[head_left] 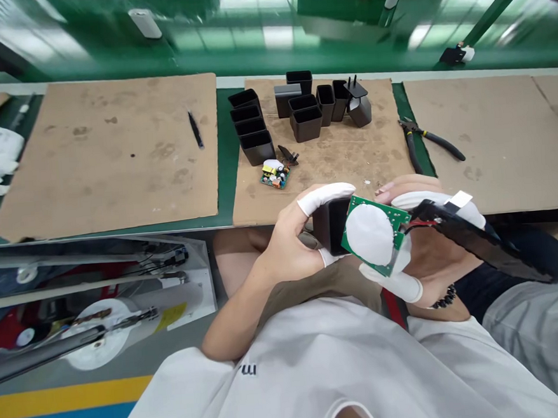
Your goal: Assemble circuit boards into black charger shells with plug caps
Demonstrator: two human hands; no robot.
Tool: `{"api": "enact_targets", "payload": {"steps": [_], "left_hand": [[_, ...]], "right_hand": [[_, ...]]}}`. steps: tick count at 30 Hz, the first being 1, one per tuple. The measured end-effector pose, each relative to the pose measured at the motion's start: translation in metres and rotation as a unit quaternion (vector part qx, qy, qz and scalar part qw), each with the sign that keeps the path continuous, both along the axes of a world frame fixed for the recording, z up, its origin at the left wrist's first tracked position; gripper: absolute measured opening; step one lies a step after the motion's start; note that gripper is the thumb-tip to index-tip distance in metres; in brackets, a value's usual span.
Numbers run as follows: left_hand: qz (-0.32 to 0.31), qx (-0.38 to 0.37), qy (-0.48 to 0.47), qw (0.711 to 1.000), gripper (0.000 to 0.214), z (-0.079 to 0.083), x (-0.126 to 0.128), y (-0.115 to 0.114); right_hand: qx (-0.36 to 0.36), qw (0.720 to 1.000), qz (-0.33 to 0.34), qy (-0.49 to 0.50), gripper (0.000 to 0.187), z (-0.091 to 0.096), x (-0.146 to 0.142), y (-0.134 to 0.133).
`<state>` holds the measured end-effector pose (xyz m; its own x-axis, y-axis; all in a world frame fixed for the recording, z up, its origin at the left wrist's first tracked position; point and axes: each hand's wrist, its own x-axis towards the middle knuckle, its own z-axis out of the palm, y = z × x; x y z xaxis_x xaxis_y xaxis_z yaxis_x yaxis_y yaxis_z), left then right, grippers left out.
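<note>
My left hand (pixel 293 240), with white finger cots on thumb and finger, is closed around a black plastic housing (pixel 330 226). In my right hand (pixel 425 250), also with white finger cots, is a green circuit board (pixel 389 214) bearing a round white pad (pixel 369 234). Its left edge meets or overlaps the housing's right end; I cannot tell whether it is inside. Red and black wires run from the board to a black flat part (pixel 482 239) over my right hand. On the cardboard, a loose circuit board (pixel 275 173) lies beside a small black plug piece (pixel 288 155).
Several black housings (pixel 257 148) stand on the middle cardboard (pixel 343 166), with a pronged plug assembly (pixel 358 101) at their right. Pliers (pixel 429 138) lie to the right, tweezers (pixel 196 129) on the left cardboard (pixel 113 157). Another person's grey shirt (pixel 540 324) shows at the lower right.
</note>
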<state>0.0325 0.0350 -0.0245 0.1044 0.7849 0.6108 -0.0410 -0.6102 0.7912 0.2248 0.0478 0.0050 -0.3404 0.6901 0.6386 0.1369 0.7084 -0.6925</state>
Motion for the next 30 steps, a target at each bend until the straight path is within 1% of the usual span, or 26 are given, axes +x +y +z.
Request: {"api": "enact_targets", "payload": {"steps": [1,3,4,6,10,13,14,17,18,19,22,24,27,30], "left_hand": [[-0.002,0.002,0.000,1.000,0.073,0.001,0.000,0.000],[-0.009,0.007,0.002,1.000,0.073,0.001,0.000,0.001],[-0.011,0.006,0.005,1.000,0.073,0.002,0.000,0.001],[-0.014,0.001,0.010,1.000,0.073,0.002,0.000,0.002],[-0.020,0.002,0.012,1.000,0.073,0.001,-0.001,0.004],[-0.022,0.003,0.017,1.000,0.070,0.002,-0.002,0.004],[-0.022,0.007,0.017,1.000,0.069,0.003,-0.002,0.004],[-0.027,0.021,0.014,0.999,0.067,0.004,-0.002,0.004],[-0.028,0.023,0.012,0.999,0.067,0.005,-0.002,0.004],[-0.028,0.022,0.012,0.999,0.067,0.005,-0.002,0.004],[-0.028,0.020,0.009,0.999,0.068,0.006,-0.002,0.005],[-0.029,0.020,0.007,0.999,0.068,0.006,-0.002,0.005],[-0.028,0.019,0.008,0.999,0.068,0.007,-0.002,0.005],[-0.023,0.009,0.013,1.000,0.068,0.007,-0.003,0.005]], "right_hand": [[0.016,1.000,-0.014,0.004,0.074,0.002,-0.001,0.000],[0.075,0.996,-0.039,0.035,0.071,0.007,-0.005,0.000],[0.100,0.993,-0.036,0.050,0.069,0.009,-0.007,0.000],[0.117,0.991,-0.026,0.065,0.067,0.012,-0.013,0.001],[0.098,0.994,-0.025,0.043,0.055,0.013,-0.015,0.001],[0.095,0.995,-0.009,0.034,0.054,0.013,-0.012,0.001],[0.081,0.996,-0.001,0.039,0.054,0.013,-0.011,0.001],[0.003,0.997,0.017,0.079,0.052,0.015,-0.012,0.000],[-0.010,0.996,0.017,0.086,0.052,0.016,-0.013,-0.001],[-0.012,0.996,0.013,0.082,0.051,0.016,-0.014,-0.002],[0.012,0.999,-0.004,0.045,0.046,0.018,-0.016,-0.002],[0.003,1.000,-0.015,0.026,0.043,0.018,-0.015,-0.001],[0.016,0.999,-0.012,0.032,0.047,0.015,-0.013,0.002],[0.027,0.998,0.016,0.045,0.055,0.013,-0.011,0.006]]}}
